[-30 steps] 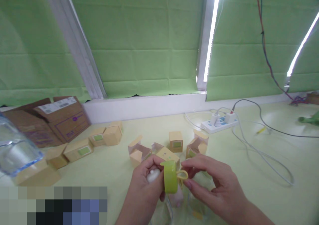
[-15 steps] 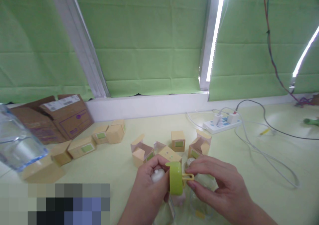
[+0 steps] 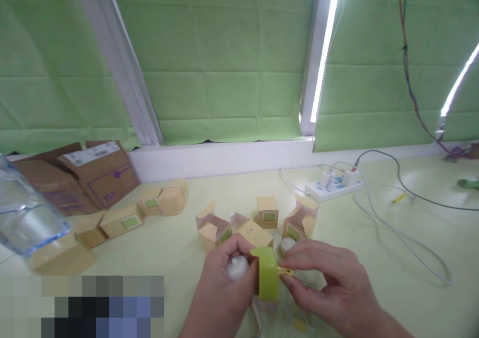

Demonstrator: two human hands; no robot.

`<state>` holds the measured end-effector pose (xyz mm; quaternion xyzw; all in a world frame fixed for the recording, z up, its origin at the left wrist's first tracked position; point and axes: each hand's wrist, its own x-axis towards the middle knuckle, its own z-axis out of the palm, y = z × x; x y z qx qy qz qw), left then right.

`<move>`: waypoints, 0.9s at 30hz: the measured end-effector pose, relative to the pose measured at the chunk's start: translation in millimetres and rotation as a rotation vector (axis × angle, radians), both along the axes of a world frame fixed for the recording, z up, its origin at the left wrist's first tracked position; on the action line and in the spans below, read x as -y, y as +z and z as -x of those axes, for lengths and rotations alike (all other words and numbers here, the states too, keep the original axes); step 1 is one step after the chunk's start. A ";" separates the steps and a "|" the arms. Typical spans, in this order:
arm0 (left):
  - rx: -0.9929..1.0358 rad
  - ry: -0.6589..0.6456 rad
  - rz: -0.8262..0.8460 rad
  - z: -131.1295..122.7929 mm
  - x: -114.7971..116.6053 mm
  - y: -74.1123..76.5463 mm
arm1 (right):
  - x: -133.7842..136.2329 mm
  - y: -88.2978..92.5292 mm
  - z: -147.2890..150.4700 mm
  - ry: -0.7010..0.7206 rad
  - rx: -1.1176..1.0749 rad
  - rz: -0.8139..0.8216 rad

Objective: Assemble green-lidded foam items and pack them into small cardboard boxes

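My left hand (image 3: 220,293) is curled round a small white rounded object (image 3: 237,267), with a lime-green round cap (image 3: 268,273) pressed against it. My right hand (image 3: 329,290) pinches the thin yellow loop (image 3: 285,271) that sticks out of the green cap. Both hands hover low over the pale yellow table (image 3: 374,258), in front of several small tan cartons, some with flaps open (image 3: 213,227) (image 3: 299,221) and one closed (image 3: 267,212). Another small white round piece (image 3: 287,244) lies just behind my right hand. What is under my hands is hidden.
A brown cardboard shipping box (image 3: 86,173) lies at the back left, with more tan cartons (image 3: 119,221) beside it. A clear plastic bottle (image 3: 26,218) juts in from the left edge. A white power strip (image 3: 335,184) with cables sits at the back right.
The green cap has moved slightly down and right with both hands. The yellow loop now looks flatter, pinched between my right fingers. A white round piece has come into view behind my right hand.
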<state>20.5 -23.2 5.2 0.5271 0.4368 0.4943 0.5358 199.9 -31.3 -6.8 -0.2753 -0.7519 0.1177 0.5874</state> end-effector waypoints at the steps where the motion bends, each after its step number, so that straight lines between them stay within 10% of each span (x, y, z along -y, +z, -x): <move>1: 0.005 0.008 0.000 -1.3 1.0 2.8 | -0.3 -0.2 0.3 0.001 -0.004 0.001; 27: -0.099 0.072 -0.024 1.7 0.1 3.3 | 0.0 -6.1 1.1 -0.010 -0.010 0.149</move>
